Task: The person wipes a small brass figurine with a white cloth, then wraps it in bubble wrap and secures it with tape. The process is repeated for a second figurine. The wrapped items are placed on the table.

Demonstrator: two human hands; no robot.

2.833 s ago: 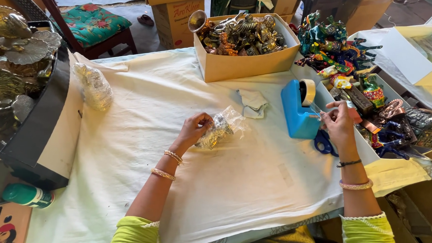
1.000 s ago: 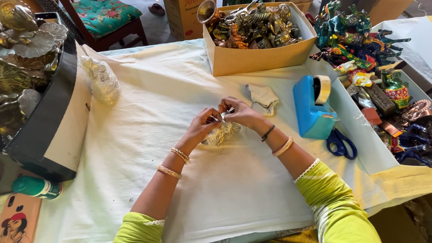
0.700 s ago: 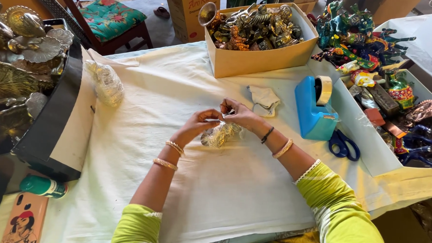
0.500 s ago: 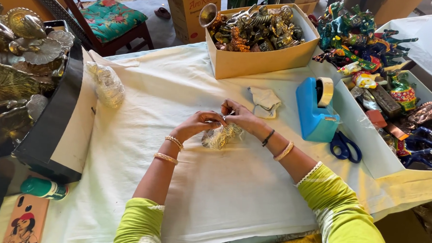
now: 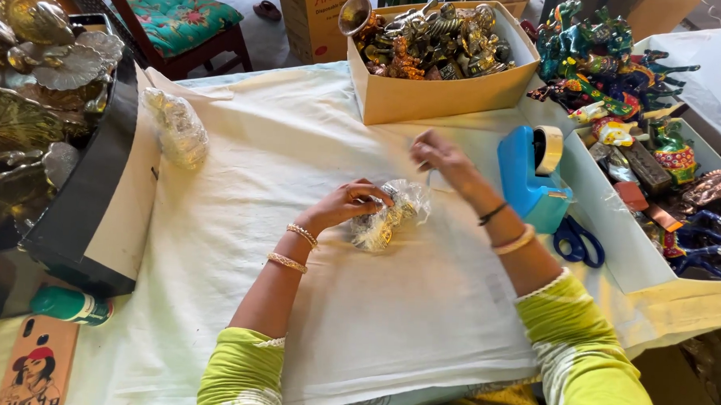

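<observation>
Left hand (image 5: 348,206) clamped on the wrapped bundle (image 5: 388,219) mid-tabletop (image 5: 298,144), right hand (image 5: 438,153) lifted beyond it, fingers pinched perhaps on tape, best pulled taut and pressed flat across the wrap's loose fold.

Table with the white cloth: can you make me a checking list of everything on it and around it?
Surface: white cloth-covered table, wrinkled.
Job's things: small bundle in clear plastic wrap, lying on the cloth.
Clutter: blue tape dispenser, blue-handled scissors, cardboard box of brass figurines, second wrapped bundle, green bottle.
Hands: left hand grips the bundle; right hand is raised above the cloth, pinching something too small to tell.
Cables: nothing seen.
Surroundings: chair with floral cushion, painted figurines at right.
</observation>
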